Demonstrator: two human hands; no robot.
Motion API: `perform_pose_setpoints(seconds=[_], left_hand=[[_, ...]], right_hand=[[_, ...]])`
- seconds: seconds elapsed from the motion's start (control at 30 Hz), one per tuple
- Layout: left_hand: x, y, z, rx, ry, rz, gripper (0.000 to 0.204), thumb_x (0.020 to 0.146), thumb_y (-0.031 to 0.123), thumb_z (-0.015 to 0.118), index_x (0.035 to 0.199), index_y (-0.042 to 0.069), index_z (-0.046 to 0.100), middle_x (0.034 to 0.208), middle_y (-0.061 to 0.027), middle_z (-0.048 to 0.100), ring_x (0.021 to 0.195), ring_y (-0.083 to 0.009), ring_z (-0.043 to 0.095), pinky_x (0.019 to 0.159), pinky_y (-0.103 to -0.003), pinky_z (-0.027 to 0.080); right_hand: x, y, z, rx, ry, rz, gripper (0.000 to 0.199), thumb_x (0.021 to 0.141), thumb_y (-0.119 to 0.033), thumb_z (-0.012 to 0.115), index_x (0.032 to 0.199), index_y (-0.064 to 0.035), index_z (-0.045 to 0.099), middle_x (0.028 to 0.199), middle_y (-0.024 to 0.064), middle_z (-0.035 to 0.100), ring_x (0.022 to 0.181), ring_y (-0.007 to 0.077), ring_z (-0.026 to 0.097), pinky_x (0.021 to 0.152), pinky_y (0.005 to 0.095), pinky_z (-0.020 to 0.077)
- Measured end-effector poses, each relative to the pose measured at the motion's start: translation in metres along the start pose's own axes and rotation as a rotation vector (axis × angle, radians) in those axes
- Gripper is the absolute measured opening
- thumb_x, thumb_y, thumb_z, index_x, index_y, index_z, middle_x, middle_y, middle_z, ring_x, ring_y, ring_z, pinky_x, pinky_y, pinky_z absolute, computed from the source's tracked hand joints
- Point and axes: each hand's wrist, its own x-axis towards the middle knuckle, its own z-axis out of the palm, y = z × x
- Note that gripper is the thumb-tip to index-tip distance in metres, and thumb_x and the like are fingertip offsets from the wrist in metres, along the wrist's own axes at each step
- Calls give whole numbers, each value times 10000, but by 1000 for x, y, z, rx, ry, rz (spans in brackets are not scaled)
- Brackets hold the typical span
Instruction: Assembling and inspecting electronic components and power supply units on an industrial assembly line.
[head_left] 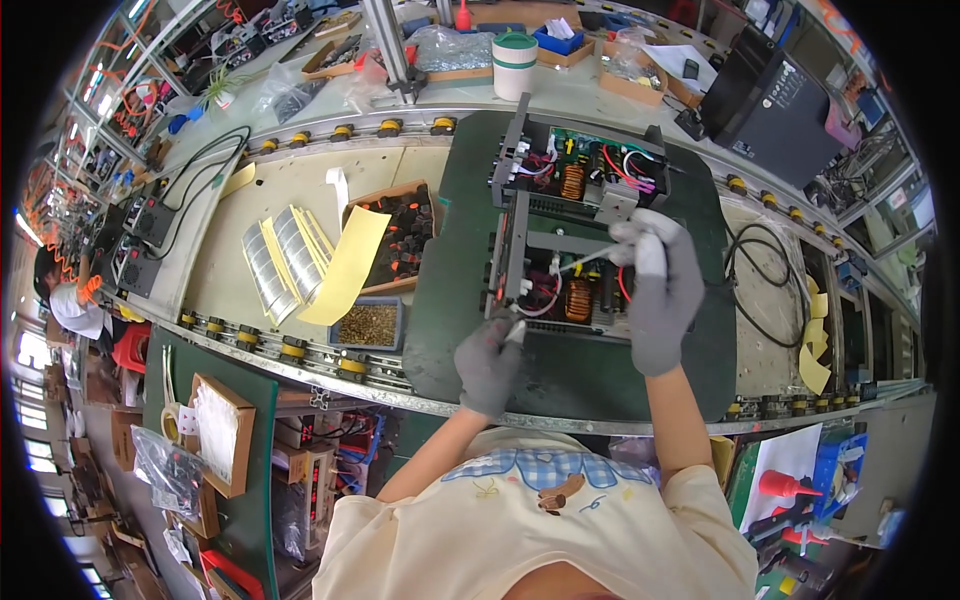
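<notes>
Two open electronic units stand on a dark green board [450, 290]. The near unit [577, 298] shows a copper coil, wires and a dark metal bar across its top. At its left front corner, my gloved left hand [488, 366] is closed on the edge of the panel. My gloved right hand [664, 285] is over the unit's right side, fingers pinched on a thin pale rod [588, 260]. The rod slants left, its tip near the white connector and wires inside. Just behind is the far unit [575, 170], with a similar coil and red wires.
Left of the board lie a carton of dark parts [408, 240], a blue bin of small brass-coloured pieces [368, 325], yellow paper [350, 268] and silver label sheets [275, 262]. A black cable [765, 270] coils at right. Behind stand a lidded cup [514, 68] and a black computer case [770, 105].
</notes>
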Motion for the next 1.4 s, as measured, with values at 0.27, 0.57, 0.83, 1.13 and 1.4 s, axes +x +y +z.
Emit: perform_pose_setpoints(seconds=[0.27, 0.57, 0.83, 1.13, 1.4], left_hand=[[31, 9, 32, -649, -87, -575, 176, 917, 186, 502, 926, 42, 602, 754, -41, 631, 544, -100, 490, 507, -264, 387], [51, 20, 45, -1013, -19, -928, 124, 888, 168, 466, 835, 115, 565, 673, -45, 615, 410, -69, 407, 364, -233, 267], [55, -3, 43, -1069, -153, -945, 72, 867, 127, 484, 830, 123, 546, 618, -35, 582, 374, -80, 383, 343, -224, 260], [34, 18, 34, -727, -17, -775, 108, 882, 195, 527, 856, 95, 558, 623, -12, 550, 397, -66, 386, 365, -223, 283], [-1, 19, 16, -148, 165, 62, 149, 874, 157, 556, 996, 81, 596, 935, -91, 580, 805, -256, 581, 684, -341, 474]], right_hand=[[16, 35, 26, -39, -174, 63, 196, 934, -46, 455, 1087, -3, 570, 919, 77, 650, 741, 83, 586, 708, 227, 493], [22, 55, 34, -135, -314, 172, 190, 919, -41, 467, 1063, 7, 582, 864, 87, 664, 733, 99, 630, 647, 223, 499], [26, 57, 31, -61, -271, 205, 167, 882, -10, 478, 1019, 15, 571, 824, 114, 656, 702, 125, 647, 615, 250, 511], [22, 42, 23, -305, -486, 128, 162, 862, -74, 525, 991, -23, 608, 777, 68, 625, 653, 100, 587, 605, 257, 481], [-10, 45, 25, -536, -646, -107, 98, 805, -119, 566, 880, -69, 605, 812, 112, 597, 715, 288, 601, 621, 378, 475]])
